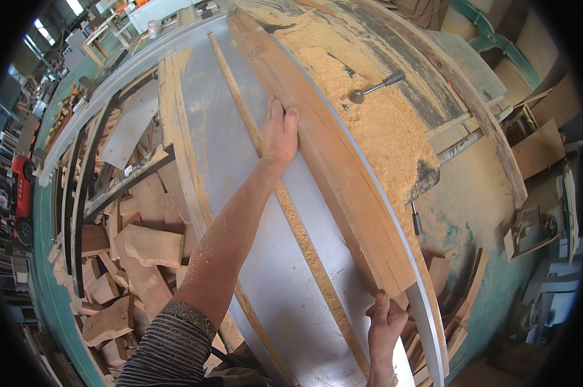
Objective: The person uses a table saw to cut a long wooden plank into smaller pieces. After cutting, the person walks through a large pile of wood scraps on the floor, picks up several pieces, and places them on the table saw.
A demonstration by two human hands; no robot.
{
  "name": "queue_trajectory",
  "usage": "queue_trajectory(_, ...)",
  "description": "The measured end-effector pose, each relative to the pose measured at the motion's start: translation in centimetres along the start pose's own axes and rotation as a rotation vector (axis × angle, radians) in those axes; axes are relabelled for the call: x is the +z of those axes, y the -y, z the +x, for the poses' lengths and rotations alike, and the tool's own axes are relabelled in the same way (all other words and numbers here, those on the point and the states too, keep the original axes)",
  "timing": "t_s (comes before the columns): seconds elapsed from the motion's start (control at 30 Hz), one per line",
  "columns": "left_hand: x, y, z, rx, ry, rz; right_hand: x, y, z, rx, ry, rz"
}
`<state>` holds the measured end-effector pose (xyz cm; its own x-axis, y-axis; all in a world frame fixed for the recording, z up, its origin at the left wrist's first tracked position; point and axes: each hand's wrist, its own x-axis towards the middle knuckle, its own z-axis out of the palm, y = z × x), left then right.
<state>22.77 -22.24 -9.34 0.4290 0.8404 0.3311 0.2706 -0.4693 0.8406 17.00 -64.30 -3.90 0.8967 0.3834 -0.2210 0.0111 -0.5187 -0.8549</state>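
A long wooden board (330,161) lies on the grey metal sliding table (265,248) of a saw, running away from me along the table's right edge. My left hand (281,132) is closed against the board's left side, around its middle, with fingertips pressed to the wood. At the near end of the board, my right hand (387,320) has its fingers curled and a digit pressed against the end. The underside of that grip is hidden. Sawdust clings to my left forearm (223,242) and striped sleeve (169,345).
Sawdust (381,135) covers the machine bed right of the board, around a lever with a dark handle (387,82). Wood offcuts (153,248) pile up at the left beneath a black metal frame (133,177). A rough-edged plank (478,122) lies at the far right.
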Motion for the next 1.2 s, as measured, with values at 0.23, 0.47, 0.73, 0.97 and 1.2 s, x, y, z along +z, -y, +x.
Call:
queue_trajectory(0.23,-0.3,0.2,0.7,-0.024,0.016,0.03,0.4,-0.9,0.4,-0.007,-0.015,0.008)
queue_trajectory(0.47,-1.0,-0.9,1.4,-0.074,0.035,-0.035,1.1,0.3,0.6,0.047,-0.055,0.047)
queue_trajectory(0.73,-0.9,-0.2,1.0,-0.018,-0.004,-0.02,0.6,-0.5,0.6,0.035,-0.03,0.012)
queue_trajectory(0.97,-1.1,1.8,1.6,0.016,0.093,-0.012,0.5,-0.5,0.8,0.008,-0.005,-0.06)
queue_trajectory(1.2,-0.8,2.1,1.2,0.049,0.076,0.044,-0.5,-0.4,1.0,0.05,0.038,-0.057)
